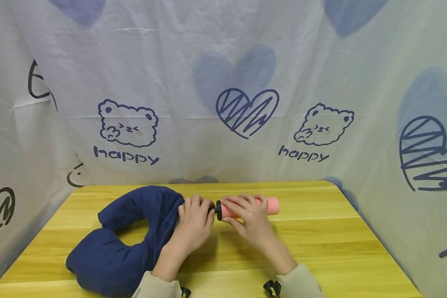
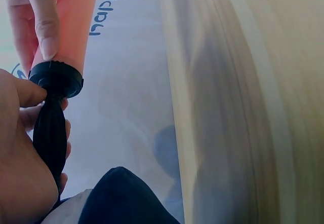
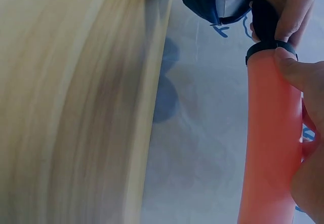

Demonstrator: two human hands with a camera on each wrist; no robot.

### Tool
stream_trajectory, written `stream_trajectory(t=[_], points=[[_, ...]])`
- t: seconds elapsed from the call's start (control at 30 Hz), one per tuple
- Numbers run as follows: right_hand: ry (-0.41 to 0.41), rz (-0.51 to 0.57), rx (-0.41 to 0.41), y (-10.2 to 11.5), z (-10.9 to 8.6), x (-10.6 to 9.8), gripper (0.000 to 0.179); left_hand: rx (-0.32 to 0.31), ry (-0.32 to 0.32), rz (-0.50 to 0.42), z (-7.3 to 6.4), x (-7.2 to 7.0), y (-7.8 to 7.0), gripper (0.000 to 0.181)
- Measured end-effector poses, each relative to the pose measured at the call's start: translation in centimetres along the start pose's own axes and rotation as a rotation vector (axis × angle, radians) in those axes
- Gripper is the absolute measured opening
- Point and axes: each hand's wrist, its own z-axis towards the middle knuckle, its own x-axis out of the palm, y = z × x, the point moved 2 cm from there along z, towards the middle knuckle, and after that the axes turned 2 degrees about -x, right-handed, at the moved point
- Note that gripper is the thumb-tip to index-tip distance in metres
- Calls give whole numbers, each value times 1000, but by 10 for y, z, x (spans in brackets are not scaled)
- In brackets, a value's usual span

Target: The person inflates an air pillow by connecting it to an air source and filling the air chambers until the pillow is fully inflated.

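Behind everything hangs a pale cloth (image 1: pixel 186 78), printed with hearts, bear faces and the word "happy". In front of it stands the worktop (image 1: pixel 331 244), yellow and with wood grain. On its left side I see a navy neck pillow (image 1: pixel 155 234), curved like a letter C, its opening turned to the left. Just beside it, two hands work close together, over the farther half of the worktop. The right hand (image 1: pixel 251 219) grasps a pink tube (image 1: pixel 273 205), which lies almost level, its plain end toward the right. The left hand (image 1: pixel 194 221) pinches a black narrow piece (image 2: pixel 49 133), which meets the tube's left end and runs toward the pillow; whether it is joined to the pillow, I cannot tell. Around this end of the tube sits a black ridged collar (image 1: pixel 219 210).
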Motion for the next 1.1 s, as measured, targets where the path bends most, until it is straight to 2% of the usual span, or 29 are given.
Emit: stream_trajectory(t=[0.27,0.53,0.87,0.97,1.1], points=[[-1,0,20,-6,0,-6,50,-17,-41,-8,0,-5,4,12],[-6,47,50,-20,-2,-18,52,-27,-65,-13,0,-11,13,11],[33,94,168,-37,-4,-35,51,-21,-95,-44,-1,-27,30,10],[22,96,149,-37,-4,-32,51,-21,-98,-38,-1,-26,29,10],[8,88,74,-28,-2,-22,49,-7,-68,-7,1,-16,18,11]])
